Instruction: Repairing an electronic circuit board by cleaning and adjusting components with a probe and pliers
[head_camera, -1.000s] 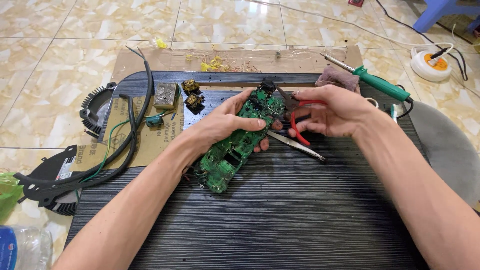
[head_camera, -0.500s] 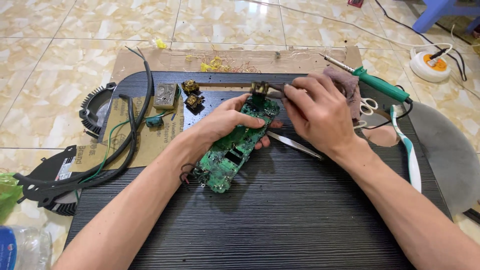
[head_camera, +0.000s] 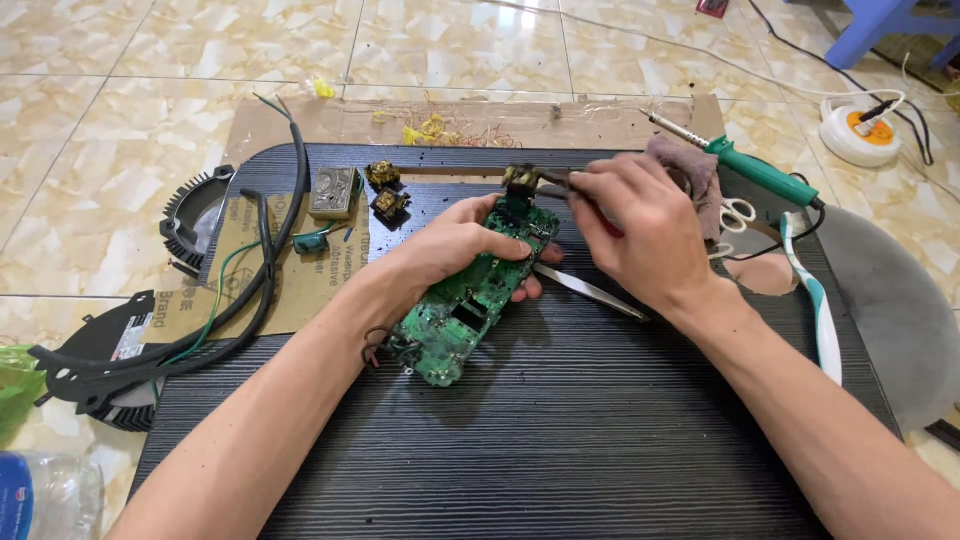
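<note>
now pliers (head_camera: 555, 185) perhaps on component (head_camera: 520, 180)

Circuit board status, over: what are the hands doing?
Left hand pins green circuit board to mat. Right hand grips pliers on a small part at board's far end. Tweezers lie alongside.

Glossy beige marble-patterned floor tiles (head_camera: 120, 90) all around a low black ribbed tabletop (head_camera: 560, 440). Beyond the tabletop's far edge, a flat cardboard sheet (head_camera: 600, 122); farther right of it, blue plastic stool legs (head_camera: 880, 25). Even daylight, soft shadows.
</note>
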